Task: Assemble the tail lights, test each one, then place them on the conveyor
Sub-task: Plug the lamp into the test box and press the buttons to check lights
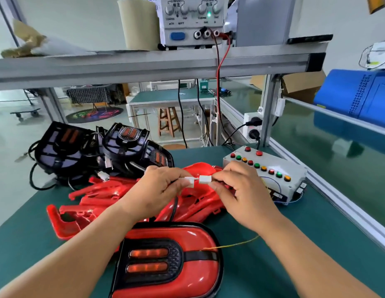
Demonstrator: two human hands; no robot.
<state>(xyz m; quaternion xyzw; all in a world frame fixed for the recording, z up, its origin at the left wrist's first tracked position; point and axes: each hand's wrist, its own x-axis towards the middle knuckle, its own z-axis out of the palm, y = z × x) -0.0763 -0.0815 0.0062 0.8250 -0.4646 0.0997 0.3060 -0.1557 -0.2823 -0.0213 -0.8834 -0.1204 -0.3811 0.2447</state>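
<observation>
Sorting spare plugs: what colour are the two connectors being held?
Both connectors are white; head view.

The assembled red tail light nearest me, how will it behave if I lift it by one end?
The tail light looks like a rigid moulded shell, so it should lift stiffly, probably light for its bulk. Its glossy surface may feel slippery. The black cable up to the connector in the left hand would likely trail and tug.
</observation>
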